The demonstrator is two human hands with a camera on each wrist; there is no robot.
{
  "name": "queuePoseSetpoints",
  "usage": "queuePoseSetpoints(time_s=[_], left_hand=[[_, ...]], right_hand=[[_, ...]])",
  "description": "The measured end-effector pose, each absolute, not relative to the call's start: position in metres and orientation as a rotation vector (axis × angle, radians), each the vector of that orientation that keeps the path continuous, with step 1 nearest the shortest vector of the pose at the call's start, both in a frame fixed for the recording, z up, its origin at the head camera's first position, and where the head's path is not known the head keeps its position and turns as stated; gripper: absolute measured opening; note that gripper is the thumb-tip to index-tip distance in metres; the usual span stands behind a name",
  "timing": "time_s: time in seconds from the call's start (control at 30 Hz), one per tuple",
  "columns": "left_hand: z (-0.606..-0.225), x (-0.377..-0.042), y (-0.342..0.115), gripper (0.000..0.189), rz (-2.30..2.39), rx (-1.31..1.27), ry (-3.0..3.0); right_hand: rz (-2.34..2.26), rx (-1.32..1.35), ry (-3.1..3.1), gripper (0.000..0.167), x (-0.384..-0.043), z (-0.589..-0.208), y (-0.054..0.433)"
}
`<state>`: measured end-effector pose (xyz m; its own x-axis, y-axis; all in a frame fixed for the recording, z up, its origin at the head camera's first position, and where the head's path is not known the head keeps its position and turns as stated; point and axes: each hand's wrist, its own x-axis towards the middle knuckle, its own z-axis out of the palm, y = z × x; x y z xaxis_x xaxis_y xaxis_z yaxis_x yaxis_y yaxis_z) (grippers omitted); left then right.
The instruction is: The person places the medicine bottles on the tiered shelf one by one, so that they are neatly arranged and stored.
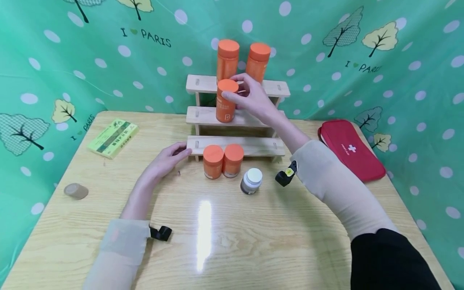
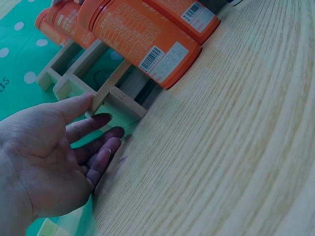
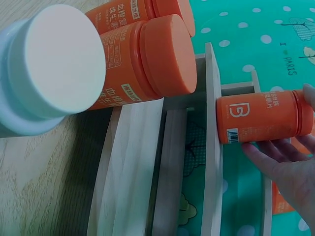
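Note:
My right hand (image 1: 255,98) grips an orange supplement bottle (image 1: 225,108) near its lid, with thumb and fingers around it. In the right wrist view the base of that bottle (image 3: 256,117) meets the middle step of a three-step wooden rack (image 1: 261,146). My left hand (image 1: 164,164) is at the rack's lower left end; in the left wrist view its thumb touches the wood and its fingers (image 2: 101,152) are loosely bent, holding nothing. Two orange bottles stand on the top step, the left one (image 1: 227,60) and the right one (image 1: 258,62).
Two more orange bottles, one left (image 1: 213,163) and one right (image 1: 233,161), stand before the rack beside a white-capped bottle (image 1: 251,182). A red first-aid pouch (image 1: 351,149) lies right. At left are a green box (image 1: 114,137) and a small brownish cylinder (image 1: 76,191).

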<state>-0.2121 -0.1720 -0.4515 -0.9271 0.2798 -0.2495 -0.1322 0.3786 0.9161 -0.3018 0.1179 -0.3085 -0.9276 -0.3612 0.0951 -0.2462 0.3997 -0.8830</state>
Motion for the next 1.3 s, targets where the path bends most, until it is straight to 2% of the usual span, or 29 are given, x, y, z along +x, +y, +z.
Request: queuePoseSetpoints(time_s=[0.37,0.87,1.3], left_hand=[[-0.454,-0.21,-0.171,0.065,1.59,0.128,2.262],[-0.45,-0.213,-0.17,0.063,1.596,0.12,2.262],[-0.449,-0.213,-0.171,0.062,1.601,0.119,2.272]], right_hand=[[-1.484,-0.507,2.578,0.065,-0.292,-0.308,0.133],[-1.233,-0.425,2.636,0.064,-0.264,-0.308,0.156],[-0.969,-0.63,2.542,0.057,-0.237,-0.328,0.155]])
